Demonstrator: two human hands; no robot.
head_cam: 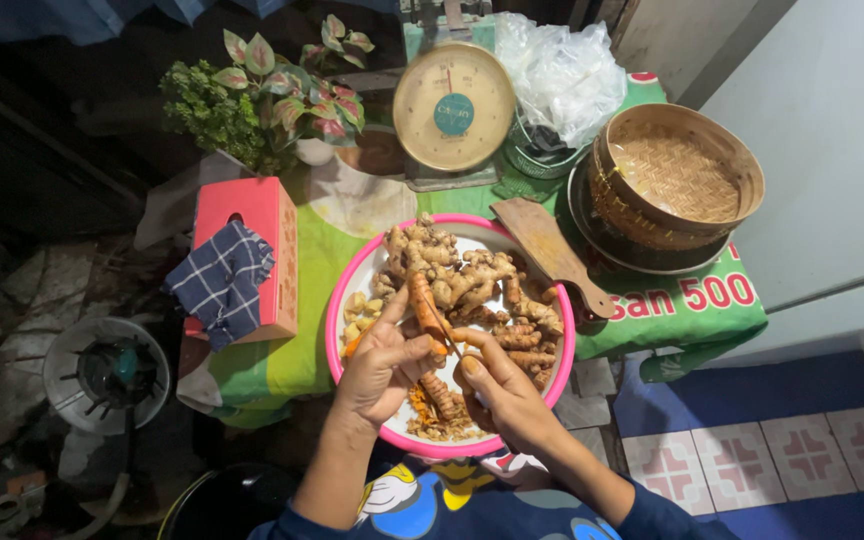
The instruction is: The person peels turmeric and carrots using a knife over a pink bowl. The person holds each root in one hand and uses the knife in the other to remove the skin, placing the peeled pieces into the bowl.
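A pink-rimmed white basin [344, 300] rests in front of me, heaped with knobbly ginger and turmeric roots [472, 285]. My left hand [380, 365] grips an orange turmeric root [422, 300] held above the basin. My right hand [502, 385] holds a small knife [444, 330] with its blade against that root. Orange peelings [430, 412] lie in the near part of the basin. Several peeled yellow pieces [360, 312] sit at the basin's left side.
A wooden board [552, 255] leans on the basin's right rim. Behind stand a dial kitchen scale [452, 105], a woven bamboo basket [677, 180], a plastic bag [562, 75], potted plants [267, 100] and a red box [252, 250] with a checked cloth [220, 280]. A burner [107, 372] sits on the floor at left.
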